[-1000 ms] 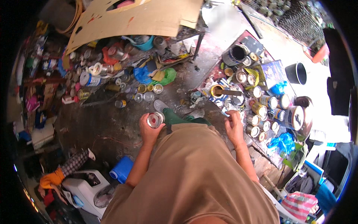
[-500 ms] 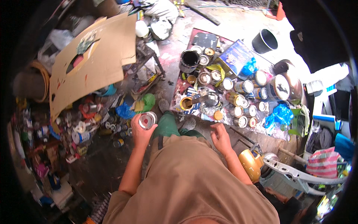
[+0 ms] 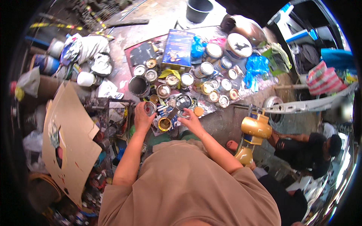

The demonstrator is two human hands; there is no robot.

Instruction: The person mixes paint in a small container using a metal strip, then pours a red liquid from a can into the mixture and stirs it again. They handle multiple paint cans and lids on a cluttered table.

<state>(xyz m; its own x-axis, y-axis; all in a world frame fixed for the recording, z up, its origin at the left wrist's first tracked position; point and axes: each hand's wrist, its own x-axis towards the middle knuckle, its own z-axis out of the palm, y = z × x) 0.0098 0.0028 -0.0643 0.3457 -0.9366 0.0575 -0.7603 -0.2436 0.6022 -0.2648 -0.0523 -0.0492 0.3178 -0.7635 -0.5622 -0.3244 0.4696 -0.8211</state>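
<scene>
My left hand [image 3: 141, 119] is wrapped round a small clear cup [image 3: 150, 108] with a reddish spot at its bottom. To its right, my right hand [image 3: 190, 121] is stretched out with thumb and fingers apart, beside a round tin with a dark top [image 3: 183, 101]; whether the fingertips touch it I cannot tell. Between the hands stands an open yellow-rimmed tin [image 3: 164, 124] with a flat stirring stick [image 3: 172, 113] leaning in it. An orange-tan round lid [image 3: 198, 111] lies just right of my right hand. Behind my left hand is an open black-stained can [image 3: 138, 86].
Several paint tins crowd the board, with a blue rectangular can [image 3: 178, 47] behind them. A blue plastic bag [image 3: 257, 67] lies at right. Cut cardboard [image 3: 71, 139] stands at left. Gold-painted parts [image 3: 256, 128] are at right, near a person in black [image 3: 301, 150]. A black bucket [image 3: 199, 10] stands far back.
My view has swung to the right. Both hands have come forward over the paint tins and closer together. The clear cup has moved along in my left hand.
</scene>
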